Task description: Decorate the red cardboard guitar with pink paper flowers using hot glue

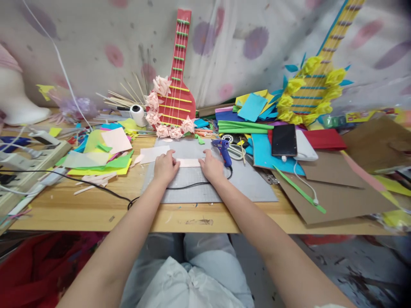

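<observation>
On the grey cutting mat (244, 182) lies a narrow pale pink paper strip (189, 163). My left hand (165, 167) pinches its left end with curled fingers. At the strip's right end my right hand (211, 167) presses down in the same way, fingers closed on the paper. A blue glue gun (224, 149) rests just right of my right hand, its black cord (189, 185) running under my wrists. Another pale pink sheet (154, 153) lies on the mat beyond my left hand.
A red cardboard guitar (177, 92) with pink paper flowers leans on the back wall; a blue one with yellow flowers (316, 85) stands at right. Coloured paper piles (99, 154), a black phone (284, 140), brown cardboard (334, 188), scissors (237, 150), a power strip (28, 156).
</observation>
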Motion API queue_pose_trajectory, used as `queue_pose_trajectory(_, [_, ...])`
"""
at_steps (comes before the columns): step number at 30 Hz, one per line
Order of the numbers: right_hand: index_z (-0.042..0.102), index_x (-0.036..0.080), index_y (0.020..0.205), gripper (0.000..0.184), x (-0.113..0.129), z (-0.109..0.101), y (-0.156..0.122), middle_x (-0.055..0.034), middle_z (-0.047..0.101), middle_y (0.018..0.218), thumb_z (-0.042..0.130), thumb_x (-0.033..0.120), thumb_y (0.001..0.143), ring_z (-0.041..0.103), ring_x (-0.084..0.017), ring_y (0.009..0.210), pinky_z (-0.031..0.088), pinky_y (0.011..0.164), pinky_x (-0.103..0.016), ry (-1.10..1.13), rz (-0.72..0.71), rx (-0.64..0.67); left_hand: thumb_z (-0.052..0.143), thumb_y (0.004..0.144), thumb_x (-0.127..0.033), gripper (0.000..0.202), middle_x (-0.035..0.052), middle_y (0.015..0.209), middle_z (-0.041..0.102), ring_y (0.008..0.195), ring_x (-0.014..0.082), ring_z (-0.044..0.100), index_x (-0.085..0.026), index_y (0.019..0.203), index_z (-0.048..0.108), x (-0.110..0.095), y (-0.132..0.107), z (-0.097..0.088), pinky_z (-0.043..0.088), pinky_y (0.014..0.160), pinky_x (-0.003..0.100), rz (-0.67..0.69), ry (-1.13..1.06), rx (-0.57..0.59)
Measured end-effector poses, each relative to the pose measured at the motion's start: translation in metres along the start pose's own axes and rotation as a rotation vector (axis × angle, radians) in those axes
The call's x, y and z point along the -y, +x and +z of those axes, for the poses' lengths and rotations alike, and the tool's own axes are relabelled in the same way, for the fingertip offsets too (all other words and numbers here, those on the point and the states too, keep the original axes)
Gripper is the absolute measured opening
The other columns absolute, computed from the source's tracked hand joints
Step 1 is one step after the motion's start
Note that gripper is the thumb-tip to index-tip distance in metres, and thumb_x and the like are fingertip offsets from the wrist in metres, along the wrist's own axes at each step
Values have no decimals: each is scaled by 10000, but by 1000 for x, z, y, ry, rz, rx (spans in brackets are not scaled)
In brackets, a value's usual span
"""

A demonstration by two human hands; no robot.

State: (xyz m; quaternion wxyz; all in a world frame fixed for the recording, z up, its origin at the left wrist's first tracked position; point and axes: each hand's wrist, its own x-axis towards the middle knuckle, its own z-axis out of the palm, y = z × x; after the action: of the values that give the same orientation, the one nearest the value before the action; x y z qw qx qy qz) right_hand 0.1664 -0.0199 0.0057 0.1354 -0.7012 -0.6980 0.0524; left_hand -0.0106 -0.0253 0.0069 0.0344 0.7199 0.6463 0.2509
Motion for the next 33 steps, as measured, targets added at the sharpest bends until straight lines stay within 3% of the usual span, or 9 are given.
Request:
queue_pose_trajectory(13, [432, 171, 1119, 289, 2, 2, 9, -93, 639, 946, 366, 361, 912, 631, -216, 866, 410, 678, -306, -52, 0, 59, 514, 778, -250, 293, 36, 785, 648, 901, 244, 542, -194, 1065, 500, 2, 1, 2, 354, 829, 360, 2, 32, 14])
queue_pose_trajectory(19, [467, 171, 1089, 277, 2, 4, 10, -89, 641, 947, 355, 357, 917, 627, -219, 867, 416, 673, -308, -82, -21, 39, 435, 834, -257, 193, 72, 875, 617, 944, 252, 480, -236, 899, 615, 3, 1, 2, 355, 811, 360, 119, 114, 104])
queue_pose_trajectory(25, [498, 182, 1069, 300, 5, -1, 7, -97, 632, 976, 312, 372, 931, 623, -199, 853, 417, 689, -296, -97, -26, 49, 489, 808, -358, 220, 96, 936, 542, 983, 261, 427, -251, 917, 648, 0, -2, 2, 330, 879, 392, 103, 126, 34])
queue_pose_trajectory(28, [515, 177, 1059, 398, 8, -2, 3, -105, 621, 992, 282, 467, 918, 616, -215, 867, 422, 709, -312, -91, -29, 24, 537, 767, -458, 276, 94, 948, 521, 992, 267, 418, -250, 914, 645, -2, -3, 2, 312, 906, 406, 92, 125, 23])
queue_pose_trajectory(33, [491, 152, 1102, 637, 13, -1, -5, -139, 591, 1025, 316, 687, 802, 589, -261, 924, 425, 750, -347, -87, -59, -34, 574, 734, -495, 307, 90, 931, 519, 984, 266, 420, -248, 904, 638, -2, -3, 3, 312, 908, 396, 78, 118, 13])
